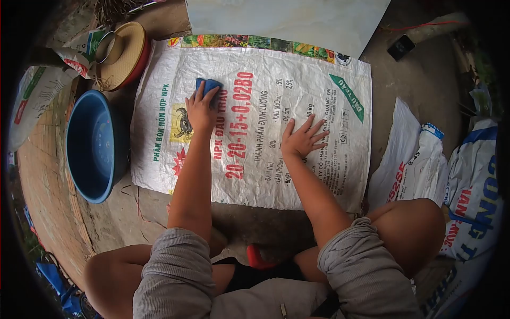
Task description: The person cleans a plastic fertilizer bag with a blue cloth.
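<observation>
A white woven fertilizer sack with red, green and black print lies spread flat in front of me. My left hand presses a folded blue cloth onto the sack's upper left part, beside the printed buffalo head. The fingers lie over the cloth and hide part of it. Farther right, my right hand rests flat on the sack with its fingers spread, holding nothing.
A blue basin stands at the left, with a straw hat above it. A pale sheet lies beyond the sack. At the right are a phone and several more printed sacks.
</observation>
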Available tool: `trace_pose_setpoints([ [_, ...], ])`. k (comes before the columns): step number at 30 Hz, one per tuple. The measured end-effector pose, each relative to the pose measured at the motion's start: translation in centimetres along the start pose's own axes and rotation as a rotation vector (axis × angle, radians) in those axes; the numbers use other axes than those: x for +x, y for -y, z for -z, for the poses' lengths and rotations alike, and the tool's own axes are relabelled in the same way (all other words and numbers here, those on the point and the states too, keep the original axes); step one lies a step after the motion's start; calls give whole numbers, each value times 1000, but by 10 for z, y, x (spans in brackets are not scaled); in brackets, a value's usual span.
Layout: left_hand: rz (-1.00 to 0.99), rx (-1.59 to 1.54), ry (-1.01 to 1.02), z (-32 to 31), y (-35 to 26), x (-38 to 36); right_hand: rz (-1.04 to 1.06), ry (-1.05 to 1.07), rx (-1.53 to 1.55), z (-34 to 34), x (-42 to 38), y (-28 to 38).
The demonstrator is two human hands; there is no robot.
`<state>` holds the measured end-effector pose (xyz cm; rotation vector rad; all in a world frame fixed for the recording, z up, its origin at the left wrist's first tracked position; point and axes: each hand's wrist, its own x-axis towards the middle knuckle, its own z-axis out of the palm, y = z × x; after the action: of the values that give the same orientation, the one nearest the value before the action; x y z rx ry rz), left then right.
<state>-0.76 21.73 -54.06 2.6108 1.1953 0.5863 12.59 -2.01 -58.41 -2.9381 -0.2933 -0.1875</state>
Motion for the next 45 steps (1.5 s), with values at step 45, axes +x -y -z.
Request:
trace_pose_setpoints([
  [45, -259, -205, 86, -11, -90, -13, -3, -5, 38, 1, -1, 0],
])
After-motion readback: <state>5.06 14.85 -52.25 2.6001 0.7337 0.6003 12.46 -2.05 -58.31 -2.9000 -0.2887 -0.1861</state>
